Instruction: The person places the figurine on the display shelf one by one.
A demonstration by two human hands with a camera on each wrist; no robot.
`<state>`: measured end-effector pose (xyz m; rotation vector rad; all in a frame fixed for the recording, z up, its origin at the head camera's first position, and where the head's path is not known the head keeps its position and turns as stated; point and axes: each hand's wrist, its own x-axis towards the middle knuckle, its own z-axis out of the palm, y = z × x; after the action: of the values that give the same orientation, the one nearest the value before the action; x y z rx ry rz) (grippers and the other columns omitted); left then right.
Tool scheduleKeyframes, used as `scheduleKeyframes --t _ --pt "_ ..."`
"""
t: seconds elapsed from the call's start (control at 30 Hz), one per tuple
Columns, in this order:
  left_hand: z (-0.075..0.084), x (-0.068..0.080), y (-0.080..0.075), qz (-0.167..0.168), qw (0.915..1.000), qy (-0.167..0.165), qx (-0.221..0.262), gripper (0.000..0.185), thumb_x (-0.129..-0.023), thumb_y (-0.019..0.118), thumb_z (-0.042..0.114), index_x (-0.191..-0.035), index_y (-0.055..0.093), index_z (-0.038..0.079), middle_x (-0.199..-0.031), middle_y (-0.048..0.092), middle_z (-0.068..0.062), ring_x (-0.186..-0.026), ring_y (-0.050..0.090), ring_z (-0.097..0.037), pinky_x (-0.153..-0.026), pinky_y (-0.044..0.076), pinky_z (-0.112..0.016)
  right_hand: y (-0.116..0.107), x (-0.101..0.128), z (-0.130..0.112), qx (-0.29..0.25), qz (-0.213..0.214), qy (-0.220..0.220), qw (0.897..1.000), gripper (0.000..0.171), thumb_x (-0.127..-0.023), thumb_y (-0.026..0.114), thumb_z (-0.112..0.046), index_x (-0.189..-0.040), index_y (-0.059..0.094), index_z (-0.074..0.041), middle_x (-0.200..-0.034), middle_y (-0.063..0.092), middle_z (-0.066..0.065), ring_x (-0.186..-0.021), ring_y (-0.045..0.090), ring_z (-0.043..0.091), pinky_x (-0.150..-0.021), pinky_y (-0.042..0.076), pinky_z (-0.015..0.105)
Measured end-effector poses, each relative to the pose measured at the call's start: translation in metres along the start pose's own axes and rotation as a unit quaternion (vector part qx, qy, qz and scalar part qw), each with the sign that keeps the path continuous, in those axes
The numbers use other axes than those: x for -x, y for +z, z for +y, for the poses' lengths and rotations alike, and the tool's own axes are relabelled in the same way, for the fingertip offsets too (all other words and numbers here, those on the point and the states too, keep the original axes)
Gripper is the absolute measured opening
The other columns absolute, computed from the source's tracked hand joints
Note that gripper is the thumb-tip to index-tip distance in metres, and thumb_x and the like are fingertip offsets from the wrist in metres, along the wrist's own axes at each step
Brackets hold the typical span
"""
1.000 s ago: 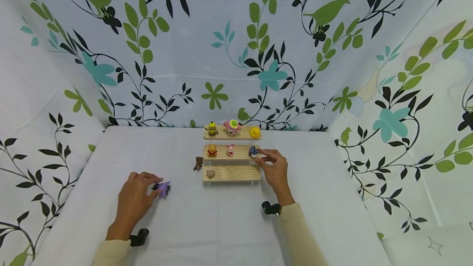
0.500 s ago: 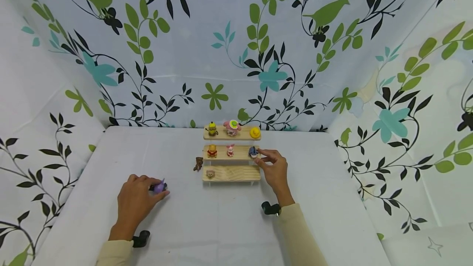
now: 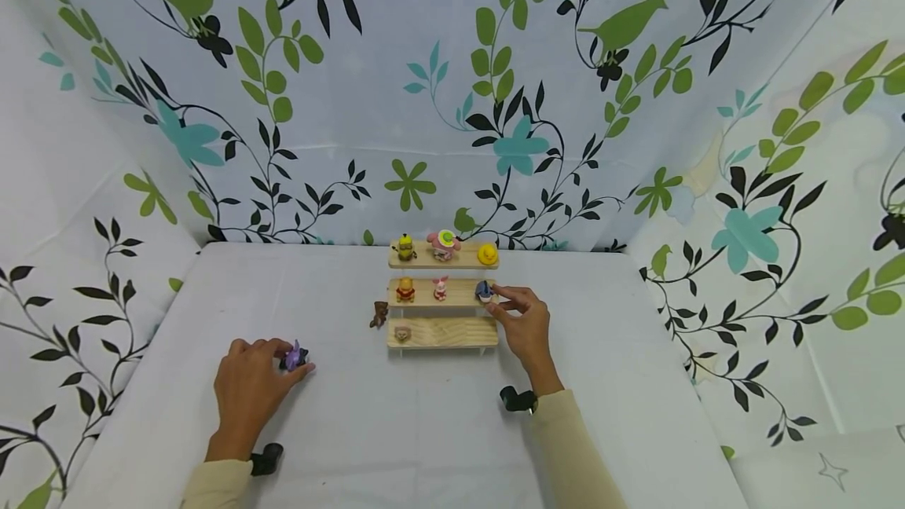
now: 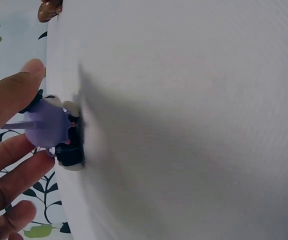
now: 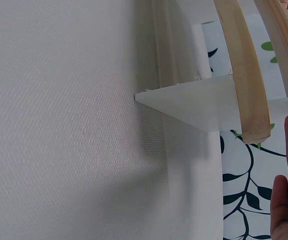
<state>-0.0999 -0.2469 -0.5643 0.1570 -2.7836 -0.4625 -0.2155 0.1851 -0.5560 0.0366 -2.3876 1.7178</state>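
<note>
Head view shows the left hand (image 3: 249, 385) in the lower left of the frame, with thumb and fingers curled around a small purple figure (image 3: 294, 355) that stands on the white table (image 3: 396, 430). The left wrist view confirms this: the fingers (image 4: 14, 177) and the thumb press the figure from two sides, its dark base against the cloth, so it is pinched and probably kept upright.

At the centre of the frame stands a wooden three-step shelf (image 3: 442, 332). Its top step carries three figures and the middle step three more, the blue figure (image 3: 484, 290) being at the right end. The right hand (image 3: 524, 325) is just beside this end, thumb and forefinger closed on the blue figure, apparently to steady it on the narrow step. On the lowest step sits only a tan bear (image 3: 403, 331); a brown bear (image 3: 380, 313) stands on the table, touching the shelf's left side.
</note>
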Motion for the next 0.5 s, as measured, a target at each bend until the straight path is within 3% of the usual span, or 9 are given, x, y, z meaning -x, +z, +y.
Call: scheduleKeyframes --t 0.17,0.3,0.5 --pt "0.002 0.0 0.005 0.016 0.9998 0.001 -0.014 0.053 -0.068 0.101 0.04 -0.098 0.08 0.002 -0.09 0.077 -0.019 -0.081 0.054 -0.032 -0.062 0.039 -0.038 0.0 0.0 0.0 -0.005 0.0 -0.006 1.0 0.036 -0.088 0.085 -0.018 -0.124 0.081 -0.026 -0.118 0.072 0.0 -0.097 0.072 0.021 -0.091 0.06 0.029" --pt "0.004 0.001 0.005 0.031 0.9995 0.002 0.005 0.045 -0.073 0.098 0.035 -0.098 0.082 0.001 -0.091 0.078 -0.018 -0.082 0.055 -0.031 -0.061 0.042 -0.039 0.001 0.0 0.0 -0.011 -0.002 -0.007 1.0 0.036 -0.088 0.086 -0.017 -0.123 0.081 -0.025 -0.118 0.072 0.0 -0.097 0.072 0.021 -0.095 0.06 0.039" --pt "0.012 -0.002 -0.002 0.047 0.9976 0.016 0.049 0.041 -0.08 0.094 0.029 -0.107 0.082 0.001 -0.096 0.079 -0.017 -0.089 0.057 -0.032 -0.063 0.051 -0.046 0.0 0.0 -0.002 -0.01 -0.001 -0.002 1.0 0.037 -0.088 0.086 -0.016 -0.124 0.081 -0.026 -0.117 0.072 0.0 -0.097 0.072 0.021 -0.092 0.061 0.035"
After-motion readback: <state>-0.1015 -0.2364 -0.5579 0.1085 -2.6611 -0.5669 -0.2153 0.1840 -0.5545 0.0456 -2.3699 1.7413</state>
